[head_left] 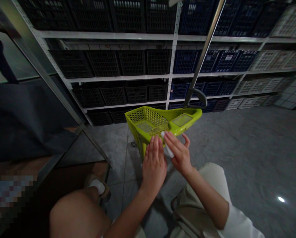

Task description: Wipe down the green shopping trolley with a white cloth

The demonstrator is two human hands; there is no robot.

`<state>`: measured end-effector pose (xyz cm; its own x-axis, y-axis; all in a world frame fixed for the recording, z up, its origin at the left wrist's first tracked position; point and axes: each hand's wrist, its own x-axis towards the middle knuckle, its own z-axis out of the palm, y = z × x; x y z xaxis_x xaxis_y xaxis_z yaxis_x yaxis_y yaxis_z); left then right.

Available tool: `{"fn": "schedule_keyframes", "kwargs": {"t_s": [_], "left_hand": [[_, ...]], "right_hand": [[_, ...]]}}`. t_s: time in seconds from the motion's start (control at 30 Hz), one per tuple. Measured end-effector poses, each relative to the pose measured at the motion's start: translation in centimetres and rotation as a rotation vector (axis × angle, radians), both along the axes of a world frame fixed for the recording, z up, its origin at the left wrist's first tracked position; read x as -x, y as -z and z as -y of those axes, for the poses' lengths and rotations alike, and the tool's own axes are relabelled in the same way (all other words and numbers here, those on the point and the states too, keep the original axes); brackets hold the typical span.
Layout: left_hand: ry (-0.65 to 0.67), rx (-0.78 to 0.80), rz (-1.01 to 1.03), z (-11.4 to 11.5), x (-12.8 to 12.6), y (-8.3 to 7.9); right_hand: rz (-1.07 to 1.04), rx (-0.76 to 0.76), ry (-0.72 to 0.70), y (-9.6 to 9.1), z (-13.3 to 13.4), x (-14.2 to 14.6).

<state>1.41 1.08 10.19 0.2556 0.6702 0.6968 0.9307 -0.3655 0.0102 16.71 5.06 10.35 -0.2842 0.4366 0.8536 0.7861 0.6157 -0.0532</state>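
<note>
A thin white cloth [169, 151] is clamped in the right hand's [179, 152] fingers at a lime-green perforated plastic basket [135, 128]; the left hand's [155, 163] fingers are extended together.

A single camera worn on the person's head looks forward and steeply down from above the knees [213, 173]. The left hand [154, 163] and right hand [179, 152] are close to it, around and below mid-frame, with the yellow-green basket [195, 114] just beyond; grey floor [257, 138] spreads to the right, and crate shelves [108, 35] cross the top farther off, their uprights splayed by the wide view.
</note>
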Motion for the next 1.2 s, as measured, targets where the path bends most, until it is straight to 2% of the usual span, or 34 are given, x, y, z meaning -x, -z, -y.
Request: {"fn": "schedule_keyframes", "kwargs": {"t_s": [0.1,0.27,0.43,0.63,0.8,0.9,1.0,1.13,1.2], "left_hand": [[0.002,0.009,0.007,0.1,0.0,-0.1],[0.008,0.016,-0.012,0.0,-0.1,-0.3],[0.008,0.000,0.011,-0.2,-0.2,-0.1],[0.020,0.023,-0.015,0.0,0.0,-0.2],[0.027,0.002,0.003,-0.1,-0.1,0.0],[0.020,0.014,-0.009,-0.1,-0.1,-0.2],[0.024,0.014,-0.013,-0.1,-0.1,-0.3],[0.029,-0.023,0.026,-0.2,-0.3,0.0],[0.026,-0.020,0.023,-0.1,-0.2,-0.1]], "right_hand": [[0.061,-0.008,-0.033,0.1,0.1,0.0],[-0.082,-0.042,0.156,0.0,-0.7,-0.9],[0.061,0.005,-0.040,0.0,0.1,0.2],[-0.131,-0.020,0.135,0.3,-1.0,-1.1],[0.047,0.013,-0.038,0.4,0.2,0.1],[-0.026,-0.030,0.066,0.4,-0.4,-0.8],[-0.114,-0.004,0.152,0.2,-0.5,-0.8],[0.042,0.014,-0.028,0.1,0.5,0.3],[0.064,-0.011,-0.037,0.2,0.3,0.0]]}}
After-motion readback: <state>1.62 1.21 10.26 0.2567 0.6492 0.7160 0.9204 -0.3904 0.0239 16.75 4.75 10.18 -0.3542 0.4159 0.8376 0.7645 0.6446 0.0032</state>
